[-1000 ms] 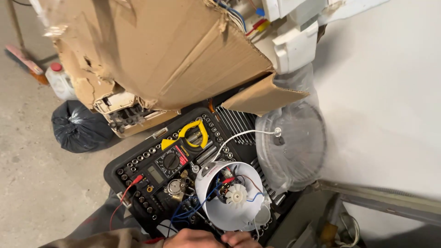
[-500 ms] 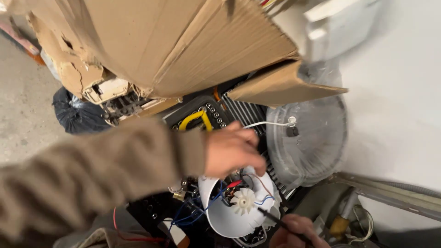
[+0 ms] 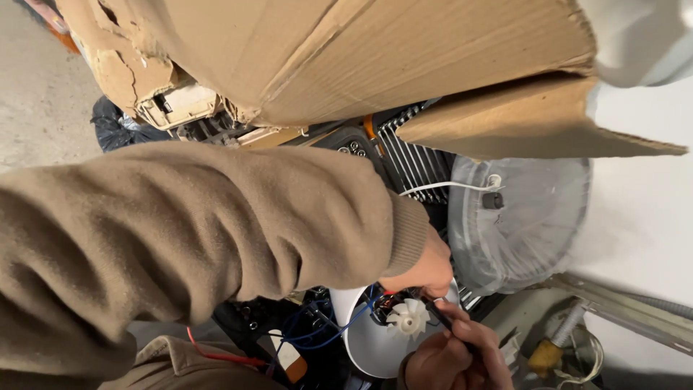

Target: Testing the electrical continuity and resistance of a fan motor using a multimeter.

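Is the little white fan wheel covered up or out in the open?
Out in the open. The white fan wheel sits bare on the white housing, its blades showing, between the left hand and right hand.

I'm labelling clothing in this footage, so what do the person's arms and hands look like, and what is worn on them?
The left arm wears a thick, soft sleeve in tan-brown knit or fleece, ending in a ribbed cuff at the wrist. The left hand is bare, with no glove, ring or watch showing. The right hand is bare too; its wrist is cut off by the frame edge, so its sleeve cannot be seen.
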